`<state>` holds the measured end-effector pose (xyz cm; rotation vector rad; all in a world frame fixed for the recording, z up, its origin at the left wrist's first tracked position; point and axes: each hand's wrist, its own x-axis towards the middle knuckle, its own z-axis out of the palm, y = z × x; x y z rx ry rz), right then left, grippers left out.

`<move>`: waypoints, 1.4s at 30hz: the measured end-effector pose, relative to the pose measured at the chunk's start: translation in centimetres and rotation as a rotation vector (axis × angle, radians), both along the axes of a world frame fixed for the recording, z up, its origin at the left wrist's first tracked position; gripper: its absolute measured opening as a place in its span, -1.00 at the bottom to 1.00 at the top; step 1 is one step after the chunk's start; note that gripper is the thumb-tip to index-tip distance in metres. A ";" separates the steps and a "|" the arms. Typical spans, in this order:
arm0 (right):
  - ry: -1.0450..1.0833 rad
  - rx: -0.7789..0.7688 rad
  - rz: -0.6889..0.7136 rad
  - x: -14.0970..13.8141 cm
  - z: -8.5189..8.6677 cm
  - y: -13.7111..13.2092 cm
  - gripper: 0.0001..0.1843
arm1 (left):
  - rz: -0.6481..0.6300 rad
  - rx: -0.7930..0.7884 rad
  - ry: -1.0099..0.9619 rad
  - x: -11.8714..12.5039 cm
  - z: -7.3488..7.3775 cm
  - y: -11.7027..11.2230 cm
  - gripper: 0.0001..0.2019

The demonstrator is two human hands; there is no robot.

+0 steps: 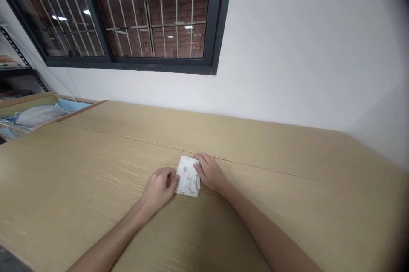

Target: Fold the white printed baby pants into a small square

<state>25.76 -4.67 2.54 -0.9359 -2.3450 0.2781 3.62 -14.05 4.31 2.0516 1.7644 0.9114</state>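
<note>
A small folded white fabric piece [187,177] with a faint printed pattern and small dark lettering lies on the light wood-grain table [255,152], near the seam between its two panels. My left hand [159,189] holds its left edge, with curled fingers pressed against the fold. My right hand [209,172] grips the upper right corner, its fingers bent over the layers. The fabric's lower layers are hidden, and the hands cover parts of both sides.
A shallow wooden bin [35,110] at the far left holds grey and pale blue fabric. Behind the table rise a white wall [287,50] and a dark-framed barred window [153,12] facing brick. A metal shelf rack [19,56] stands at the left.
</note>
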 end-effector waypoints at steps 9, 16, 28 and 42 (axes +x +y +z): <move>0.025 0.023 -0.019 0.0 0.1 -0.1 -0.67 | 0.068 -0.072 0.210 0.4 -0.4 -0.2 -0.67; 0.007 0.058 -0.050 0.1 -0.2 -0.1 -0.69 | 0.073 -0.092 0.299 0.3 -0.6 -0.1 -0.66; -0.032 0.046 -0.054 -0.1 -0.4 0.0 -0.71 | 0.010 -0.084 0.284 0.4 -0.6 -0.2 -0.69; -0.011 0.135 -0.044 -0.2 -0.8 0.0 -0.79 | -0.002 -0.149 0.230 -0.1 -0.6 -0.2 -0.70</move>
